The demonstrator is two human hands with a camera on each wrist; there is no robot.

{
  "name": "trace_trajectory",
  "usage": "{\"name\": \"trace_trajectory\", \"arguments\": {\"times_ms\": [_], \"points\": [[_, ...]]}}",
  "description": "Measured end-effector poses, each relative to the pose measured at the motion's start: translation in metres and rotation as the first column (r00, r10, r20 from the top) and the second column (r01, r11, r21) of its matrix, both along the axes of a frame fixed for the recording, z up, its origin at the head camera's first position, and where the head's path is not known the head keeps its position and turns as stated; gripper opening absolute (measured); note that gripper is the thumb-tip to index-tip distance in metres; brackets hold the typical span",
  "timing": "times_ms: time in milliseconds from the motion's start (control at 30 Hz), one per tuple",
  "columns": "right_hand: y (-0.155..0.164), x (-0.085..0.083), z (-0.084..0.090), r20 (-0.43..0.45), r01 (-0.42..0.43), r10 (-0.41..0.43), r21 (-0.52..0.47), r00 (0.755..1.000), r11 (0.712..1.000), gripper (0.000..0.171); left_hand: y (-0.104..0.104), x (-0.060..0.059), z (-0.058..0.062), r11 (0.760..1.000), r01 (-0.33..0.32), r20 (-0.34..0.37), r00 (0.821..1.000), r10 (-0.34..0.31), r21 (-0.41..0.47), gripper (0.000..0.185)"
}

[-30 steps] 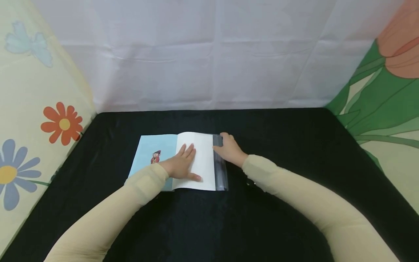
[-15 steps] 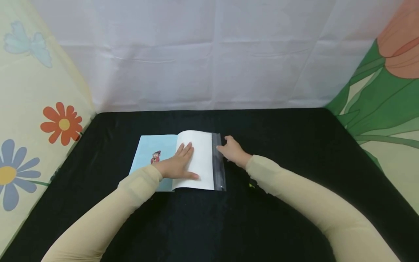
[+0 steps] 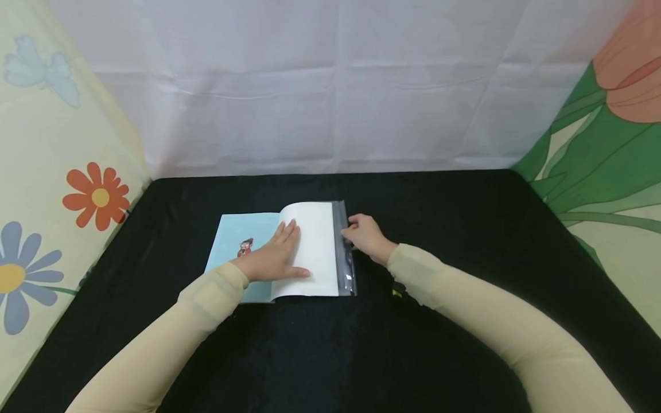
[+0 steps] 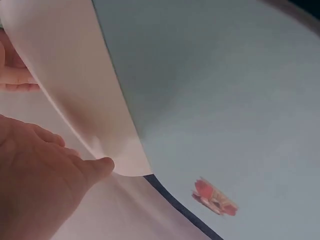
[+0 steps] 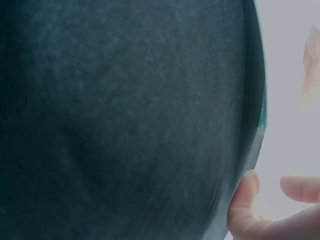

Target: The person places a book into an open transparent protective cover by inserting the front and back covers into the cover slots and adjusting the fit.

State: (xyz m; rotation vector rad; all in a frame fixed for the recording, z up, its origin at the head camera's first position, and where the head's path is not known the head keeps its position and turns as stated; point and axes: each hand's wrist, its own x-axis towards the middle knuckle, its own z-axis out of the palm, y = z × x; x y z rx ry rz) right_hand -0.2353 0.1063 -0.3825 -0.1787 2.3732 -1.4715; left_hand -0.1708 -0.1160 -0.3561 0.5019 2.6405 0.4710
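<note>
An open book lies on the black tablecloth, its left page [image 3: 248,229] light blue with a small red-clad figure [image 3: 245,248]. The white right page [image 3: 317,246] bows up near the spine. Along its outer side runs a strip of clear plastic book cover [image 3: 343,258]. My left hand [image 3: 273,255] is spread on the white page, thumb out to the right. At the strip's outer edge, my right hand [image 3: 365,234] has thumb and forefinger pinching the plastic. In the right wrist view the right fingers [image 5: 245,200] are at that edge.
A small dark item with a yellow-green part [image 3: 397,291] lies partly hidden under the right sleeve. Black cloth [image 3: 310,355] covers the table, with a white curtain [image 3: 330,86] behind and flower-printed cloths [image 3: 98,198] at the sides.
The right hand came off the strip's top corner, shifted slightly right, then closed on its outer edge. The strip's top end has risen a little. The left hand slid slightly left.
</note>
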Motion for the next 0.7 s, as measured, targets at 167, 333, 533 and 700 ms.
{"name": "trace_trajectory", "arguments": {"times_ms": [167, 333, 533, 700], "points": [[-0.001, -0.002, -0.001, -0.025, -0.005, 0.004, -0.021, 1.000, 1.000, 0.045, -0.001, 0.005, 0.005, 0.999, -0.054, -0.076, 0.996, 0.053, -0.003, 0.097], [-0.001, -0.003, 0.001, -0.051, 0.020, -0.023, -0.064, 0.998, 0.998, 0.043, -0.002, 0.012, 0.010, 0.993, -0.115, -0.132, 0.985, 0.112, -0.009, 0.095], [-0.002, -0.003, 0.004, -0.066, 0.052, -0.060, -0.112, 0.996, 0.992, 0.042, -0.005, 0.018, 0.019, 0.986, -0.167, -0.142, 0.975, 0.168, 0.024, 0.093], [-0.003, -0.001, 0.009, -0.076, 0.052, -0.062, -0.118, 0.995, 0.992, 0.041, -0.007, 0.021, 0.022, 0.984, -0.168, -0.150, 0.973, 0.174, 0.057, 0.093]]}}
